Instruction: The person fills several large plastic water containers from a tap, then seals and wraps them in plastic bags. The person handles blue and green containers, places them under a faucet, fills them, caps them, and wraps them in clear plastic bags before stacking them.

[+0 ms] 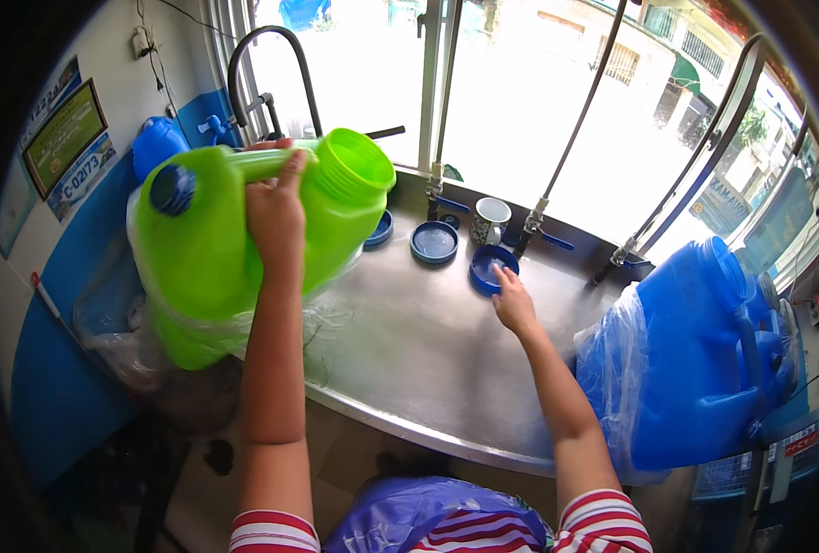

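Observation:
My left hand [276,207] grips the handle of a translucent lime-green plastic water jug [199,263], whose wide mouth is uncapped and faces up to the right. A dark blue cap [172,190] closes its smaller spout, and clear plastic film wraps its lower part. Out over the steel counter, my right hand [514,298] has its fingers at the near rim of a blue round lid [487,275]; whether they pinch it is unclear. Another blue lid [434,242] lies to the left, and a third lid [380,229] is partly hidden behind the jug.
A patterned white mug [490,220] stands behind the lids on the stainless steel counter [409,373]. Pipes with blue-levered valves [534,225] rise along its back edge. Film-wrapped blue jugs [686,366] stand at the right. A black gooseneck faucet [271,34] arches behind the green jug.

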